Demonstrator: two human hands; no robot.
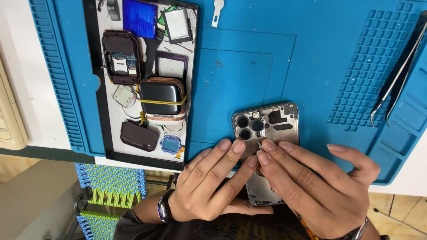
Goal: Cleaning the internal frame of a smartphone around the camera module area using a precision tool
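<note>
A stripped phone housing (267, 133) lies on the blue work mat (320, 53), its metal back shell facing up with three round camera openings at its upper left corner. The housing sits at the mat's near edge, and its lower end reaches past that edge toward the person.

Both hands rest on the housing. The left hand (209, 182) lies flat over its lower left part, fingers stretched and together, the fingertips (238, 146) touching the metal just below the camera openings; it grips nothing but presses on the shell. The right hand (311, 182) covers the lower right part of the housing. Its thumb and forefinger are pinched together on a very small pale piece (258, 143) just below the camera openings; what that piece is cannot be told, as it is too small. The two hands' fingertips nearly meet there.

Left of the housing, a black-rimmed tray (95, 89) lies on the mat and holds loose parts: a dark module wound with yellow tape (161, 98), a small blue screen (139, 18), dark covers and small boards. Far right of the housing, a pair of tweezers (398, 75) lies slanted across the mat's gridded section. Above the housing, at the mat's far edge, lies a small white pry tool (217, 10). The mat rests on a white table (26, 80).
</note>
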